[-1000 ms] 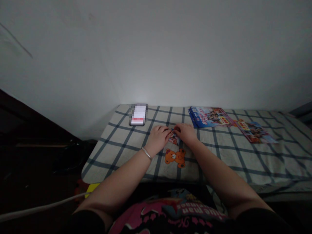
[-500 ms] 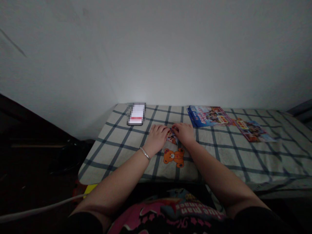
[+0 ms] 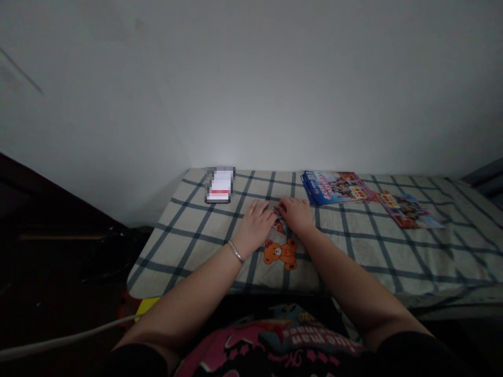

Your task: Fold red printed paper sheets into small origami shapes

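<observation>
The small colourful paper (image 3: 280,224) lies between both hands, touching each. The left hand (image 3: 254,224) presses flat, fingers spread. Whether the right hand (image 3: 297,214) grips it cannot be told.

Left hand (image 3: 255,224) and right hand (image 3: 297,214) on small paper (image 3: 280,225), checked cloth (image 3: 353,238).

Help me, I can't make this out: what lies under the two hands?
A small colourful paper shows between the left hand and right hand, lying on the checked cloth. Both hands cover most of it, so its shape is hidden.
</observation>
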{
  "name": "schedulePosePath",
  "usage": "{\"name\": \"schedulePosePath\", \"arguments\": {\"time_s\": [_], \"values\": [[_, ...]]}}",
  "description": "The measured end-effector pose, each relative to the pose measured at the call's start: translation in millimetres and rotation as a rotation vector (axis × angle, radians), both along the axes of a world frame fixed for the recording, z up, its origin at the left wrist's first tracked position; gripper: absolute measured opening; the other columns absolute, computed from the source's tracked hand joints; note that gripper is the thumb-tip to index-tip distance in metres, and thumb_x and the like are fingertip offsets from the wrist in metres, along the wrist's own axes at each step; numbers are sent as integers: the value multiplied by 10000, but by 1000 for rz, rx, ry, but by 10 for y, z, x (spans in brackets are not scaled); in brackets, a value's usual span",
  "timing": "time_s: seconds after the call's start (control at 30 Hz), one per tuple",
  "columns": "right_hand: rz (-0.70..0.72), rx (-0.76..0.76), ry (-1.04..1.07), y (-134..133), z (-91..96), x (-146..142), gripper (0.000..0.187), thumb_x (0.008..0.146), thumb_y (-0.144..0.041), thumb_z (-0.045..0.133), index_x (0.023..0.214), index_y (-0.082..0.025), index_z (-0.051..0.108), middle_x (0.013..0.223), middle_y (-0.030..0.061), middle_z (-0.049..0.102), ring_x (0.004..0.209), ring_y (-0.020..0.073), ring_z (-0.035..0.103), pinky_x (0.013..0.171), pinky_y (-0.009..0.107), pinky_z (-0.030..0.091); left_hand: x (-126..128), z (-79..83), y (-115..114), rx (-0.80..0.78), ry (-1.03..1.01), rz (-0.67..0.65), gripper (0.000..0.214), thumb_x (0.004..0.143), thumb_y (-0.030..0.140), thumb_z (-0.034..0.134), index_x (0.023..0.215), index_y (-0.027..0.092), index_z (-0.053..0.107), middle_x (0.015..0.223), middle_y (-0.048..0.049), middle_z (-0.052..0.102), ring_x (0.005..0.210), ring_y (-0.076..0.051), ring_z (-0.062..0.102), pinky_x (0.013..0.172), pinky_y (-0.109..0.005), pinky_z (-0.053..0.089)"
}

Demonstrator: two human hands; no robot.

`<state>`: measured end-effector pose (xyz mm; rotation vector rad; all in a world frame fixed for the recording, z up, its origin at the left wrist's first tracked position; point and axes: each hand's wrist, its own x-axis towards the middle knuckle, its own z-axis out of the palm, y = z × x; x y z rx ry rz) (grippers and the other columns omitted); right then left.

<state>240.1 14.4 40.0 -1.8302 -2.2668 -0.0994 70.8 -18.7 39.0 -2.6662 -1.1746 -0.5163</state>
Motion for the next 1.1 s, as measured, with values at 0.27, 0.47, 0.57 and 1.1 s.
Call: {"name": "schedulePosePath", "arguments": {"time_s": [0.27, 0.47, 0.57, 1.1], "values": [[72, -46, 125, 39, -2, 94, 221, 944, -339, 487, 1005, -251, 680, 989, 47, 711, 971, 218, 607, 840, 339, 368, -36, -43, 35, -60, -89, 60, 289, 915, 145, 510, 1145, 259, 642, 1164, -46, 674, 1148, -245, 545, 1102, -545, 317], [220, -71, 214, 39, -7, 233, 309, 860, -420, 605, 1115, -268, 690, 975, 30, 697, 943, 193, 606, 843, 307, 410, -57, -60, 96, -52, -86, 122, 244, 917, 126, 496, 1081, 207, 658, 1075, -64, 688, 1086, -255, 561, 1037, -513, 384], [243, -59, 161, 18, -12, 249, 383, 840, -430, 630, 1206, -318, 655, 1022, 28, 680, 981, 209, 592, 864, 331, 403, -63, -78, 128, -42, -84, 95, 208, 911, 135, 516, 1068, 159, 649, 1056, -88, 674, 1088, -245, 553, 987, -424, 440], [198, -87, 47, -14, 28, 198, 389, 921, -487, 512, 1276, -356, 603, 999, 51, 664, 994, 228, 587, 851, 349, 381, -68, -122, 116, -37, -38, 69, 244, 922, 160, 516, 1143, 170, 621, 1171, -78, 628, 1053, -224, 570, 914, -374, 487]]}}
